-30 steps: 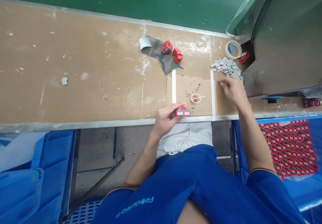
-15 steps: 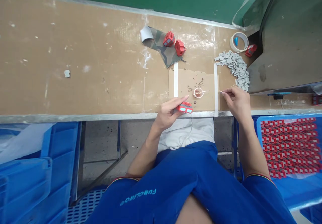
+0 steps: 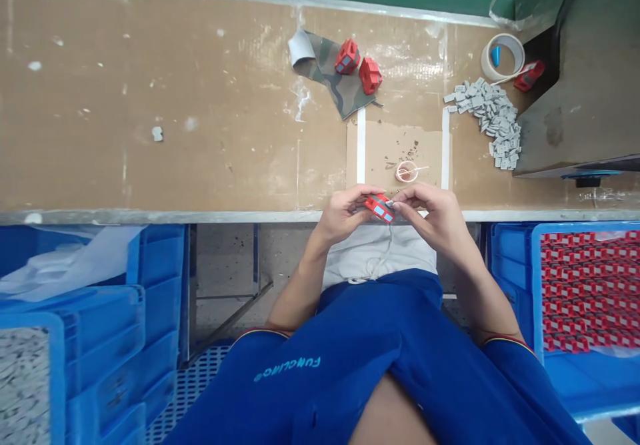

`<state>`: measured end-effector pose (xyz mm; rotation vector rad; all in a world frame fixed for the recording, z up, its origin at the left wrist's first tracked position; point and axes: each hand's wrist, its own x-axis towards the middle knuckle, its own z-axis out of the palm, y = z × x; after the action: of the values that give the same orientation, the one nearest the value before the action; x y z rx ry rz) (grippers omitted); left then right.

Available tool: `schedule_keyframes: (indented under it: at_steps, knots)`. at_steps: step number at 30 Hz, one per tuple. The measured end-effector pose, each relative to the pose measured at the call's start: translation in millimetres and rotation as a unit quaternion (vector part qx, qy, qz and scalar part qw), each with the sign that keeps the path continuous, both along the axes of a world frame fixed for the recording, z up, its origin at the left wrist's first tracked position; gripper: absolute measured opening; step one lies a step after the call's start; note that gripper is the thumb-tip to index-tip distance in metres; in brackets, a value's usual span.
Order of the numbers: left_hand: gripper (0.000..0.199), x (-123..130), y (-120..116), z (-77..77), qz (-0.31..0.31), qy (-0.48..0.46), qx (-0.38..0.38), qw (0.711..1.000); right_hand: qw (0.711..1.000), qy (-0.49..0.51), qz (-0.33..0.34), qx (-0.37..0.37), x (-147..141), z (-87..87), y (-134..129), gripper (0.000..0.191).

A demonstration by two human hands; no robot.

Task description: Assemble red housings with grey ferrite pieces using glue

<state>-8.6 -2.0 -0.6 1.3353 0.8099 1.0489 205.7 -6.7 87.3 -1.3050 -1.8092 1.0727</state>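
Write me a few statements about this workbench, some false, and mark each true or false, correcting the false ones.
1. The left hand and right hand are both on a red plastic part. True.
2. The small cup stands on the camouflage cloth. False: it stands on a cardboard patch.
3. Gray pieces lie in a loose heap near a tape roll. True.
4. The crate of red-and-white parts is at the person's left. False: it is at their right.
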Motion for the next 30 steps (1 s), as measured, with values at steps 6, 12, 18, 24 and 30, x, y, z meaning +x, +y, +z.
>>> schedule_keyframes:
  at_steps: [6,12,18,24,30]
  knots:
    - [0.038,0,1,-0.2,-0.002,0.020,0.033,0.999,0.999,-0.046,0.018,-0.014,2,2.9,1,0.010]
    - [0.033,0,0,-0.9,0.016,0.052,0.059,0.997,0.994,-0.107,-0.001,0.027,-5,2.3,-3,0.017]
    - [0.026,1,-3,1.0,0.055,0.106,0.101,0.988,0.976,-0.206,0.010,0.071,-15,0.5,-10,0.021]
    - [0.023,-2,0,0.6,0.019,0.119,0.141,0.983,0.967,-0.223,0.060,0.110,-8,-4.8,-12,0.026]
    - [0.028,-3,7,0.6,-0.019,0.066,0.148,0.987,0.998,-0.047,0.040,0.030,3,-10.6,-18,0.012]
